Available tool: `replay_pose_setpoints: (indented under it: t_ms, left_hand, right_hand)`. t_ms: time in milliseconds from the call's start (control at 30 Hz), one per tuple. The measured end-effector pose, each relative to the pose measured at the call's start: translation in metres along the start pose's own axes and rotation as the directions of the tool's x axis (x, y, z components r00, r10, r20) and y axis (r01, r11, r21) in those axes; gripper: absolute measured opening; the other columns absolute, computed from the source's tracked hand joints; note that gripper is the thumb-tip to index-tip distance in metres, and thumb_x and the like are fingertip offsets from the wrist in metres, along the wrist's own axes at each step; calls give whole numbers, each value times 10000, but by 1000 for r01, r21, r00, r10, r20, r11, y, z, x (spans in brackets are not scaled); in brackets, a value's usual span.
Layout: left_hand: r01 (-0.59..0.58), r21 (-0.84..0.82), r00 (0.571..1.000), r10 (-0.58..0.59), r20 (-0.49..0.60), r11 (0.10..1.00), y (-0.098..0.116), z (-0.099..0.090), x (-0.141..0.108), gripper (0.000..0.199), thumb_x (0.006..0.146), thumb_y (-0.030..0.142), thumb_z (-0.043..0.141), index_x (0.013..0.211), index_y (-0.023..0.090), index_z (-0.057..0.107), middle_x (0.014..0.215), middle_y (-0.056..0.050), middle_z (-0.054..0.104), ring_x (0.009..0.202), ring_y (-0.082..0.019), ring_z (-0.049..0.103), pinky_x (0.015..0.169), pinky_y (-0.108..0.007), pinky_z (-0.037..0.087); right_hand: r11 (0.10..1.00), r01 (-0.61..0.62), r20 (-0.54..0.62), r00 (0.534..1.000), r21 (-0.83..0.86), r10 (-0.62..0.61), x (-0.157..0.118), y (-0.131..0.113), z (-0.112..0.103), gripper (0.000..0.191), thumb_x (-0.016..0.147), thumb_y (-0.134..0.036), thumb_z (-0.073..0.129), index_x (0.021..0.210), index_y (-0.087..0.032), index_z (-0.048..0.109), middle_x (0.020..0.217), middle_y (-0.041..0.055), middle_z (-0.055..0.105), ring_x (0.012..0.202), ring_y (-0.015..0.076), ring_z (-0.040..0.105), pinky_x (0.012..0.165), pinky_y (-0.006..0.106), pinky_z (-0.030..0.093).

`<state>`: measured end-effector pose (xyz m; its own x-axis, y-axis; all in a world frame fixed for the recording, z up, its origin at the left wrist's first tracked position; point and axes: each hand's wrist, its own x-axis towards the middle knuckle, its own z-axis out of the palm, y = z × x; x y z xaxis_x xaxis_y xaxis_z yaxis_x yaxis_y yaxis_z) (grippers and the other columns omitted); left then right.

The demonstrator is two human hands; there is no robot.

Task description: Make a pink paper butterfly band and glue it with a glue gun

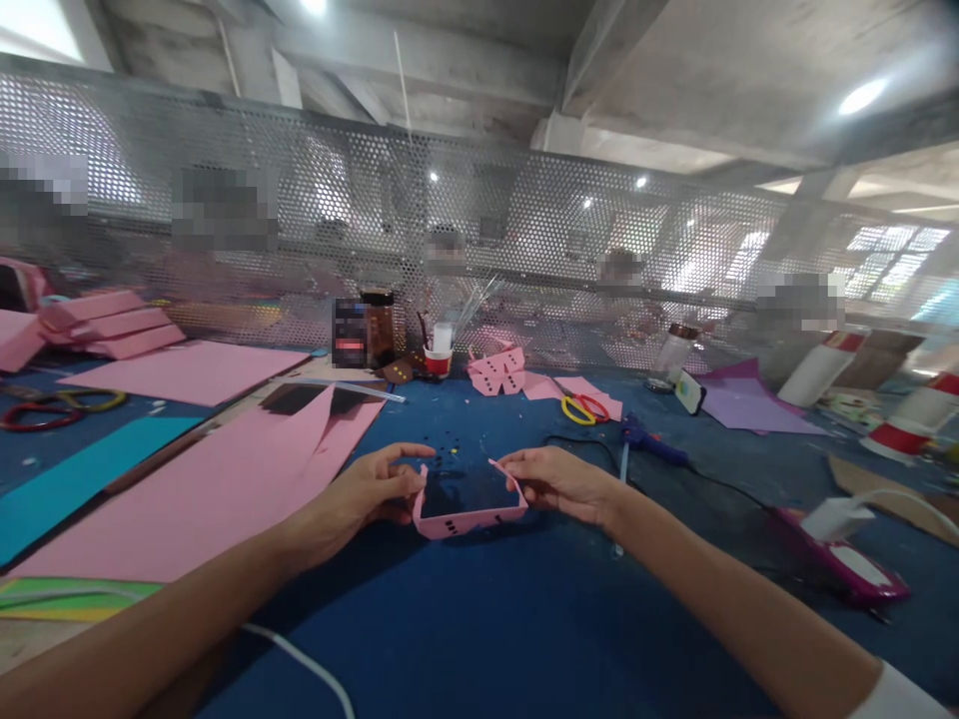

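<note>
Far L: stack of folded pink paper pcs (139, 325), cut off at frame edge; teal sheet (67, 489) also cut off. Pink sheet (202, 489) next, partly hidden by L forearm. L hand (367, 489) pinches L end of folded pink paper strip (469, 523), index finger stretched out past it, lower fingers mostly hidden. Strip is ctr, bent approx. U-shaped, w/ small dark marks, too blurry to read. R hand (554, 481) grips its R end, thumb & fingers closed on it; some fingertips out of sight. R of that, hot-glue gun (651, 441), nozzle hard to make out, then magenta power strip (873, 579) w/ white plug (837, 519). Surface: blue tabletop (479, 619), dark specks near strip. Room: perforated metal screen (524, 210), people behind it blurred; concrete ceiling (479, 50) above.
</note>
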<state>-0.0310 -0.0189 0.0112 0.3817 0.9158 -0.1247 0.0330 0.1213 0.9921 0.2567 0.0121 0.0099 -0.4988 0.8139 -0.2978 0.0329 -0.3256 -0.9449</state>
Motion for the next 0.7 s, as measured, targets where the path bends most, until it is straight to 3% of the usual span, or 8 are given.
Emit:
replay_pose_setpoints:
  t_ms: [333, 500, 700]
  left_hand:
    - [4, 33, 1000, -3, -30, 999, -1, 3, 1, 568, 802, 451, 690, 1286, 215, 513, 710, 18, 630, 663, -145, 565, 638, -260, 481]
    - [3, 1, 999, -3, -49, 1000, 1, 3, 1, 553, 795, 429, 702, 1277, 216, 530, 717, 18, 613, 657, -149, 555, 619, -260, 464]
    - [32, -68, 996, -38, -82, 997, 1, 1, 1, 454, 803, 386, 701, 1200, 218, 559, 720, 36, 582, 620, -107, 514, 580, -214, 442]
  right_hand:
    - [1000, 10, -186, 983, -18, -13, 4, 3, 17, 241, 781, -216, 725, 991, -146, 632, 751, 3, 672, 465, 20, 493, 437, 111, 384]
    - [999, 16, -206, 979, 39, -8, 6, 4, 17, 149, 803, -214, 708, 924, -155, 644, 738, -5, 657, 463, 21, 479, 422, 114, 375]
    - [990, 37, -179, 984, 135, -12, 8, 5, 12, 169, 791, -243, 749, 912, -177, 652, 775, -6, 647, 507, 27, 511, 449, 103, 416]
